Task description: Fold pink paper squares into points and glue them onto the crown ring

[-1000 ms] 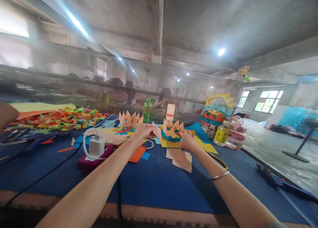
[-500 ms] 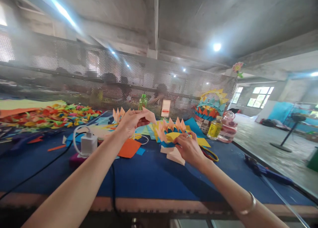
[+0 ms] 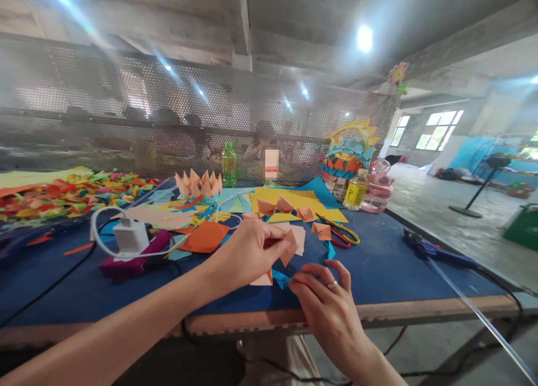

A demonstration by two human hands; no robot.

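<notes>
At the near edge of the bench (image 3: pixel 390 274), about midway along it, the right hand (image 3: pixel 330 305) lies low with its fingers spread. Its grip is open and holds nothing, and the fingertips press on a blue paper strip (image 3: pixel 281 278) lying right at that edge. Just beyond, the left hand (image 3: pixel 247 254) has its grip closed, thumb against forefingers, on a peach folded piece (image 3: pixel 290 245), held clear of the bench above the strip. A second peach piece (image 3: pixel 263 278) pokes out below the left hand, beside the strip.

The folded piece looks very light and thin. Its creases should keep their shape, but a hard pinch would probably flatten them and the pointed tip would bend easily. The thicker folded body is the safer place to hold it, as the left hand does. The strip looks limp and would likely slide or curl unless pinned flat.

Farther in, more loose peach pieces (image 3: pixel 323 230) lie near yellow-handled scissors (image 3: pixel 342 236). Beyond them is a yellow sheet (image 3: pixel 294 198), with an orange sheet (image 3: pixel 205 236) to its left. A white charger (image 3: pixel 130 236) with its cable sits towards the left edge, and a glue gun (image 3: pixel 420 246) lies by the right edge.

Along the far edge stand a green bottle (image 3: pixel 229 164), a peach paper crown (image 3: pixel 199 183) and a paper basket (image 3: pixel 348 156). A heap of coloured folded pieces (image 3: pixel 75 193) fills the far left corner, all in front of a perforated metal screen (image 3: pixel 126 111).
</notes>
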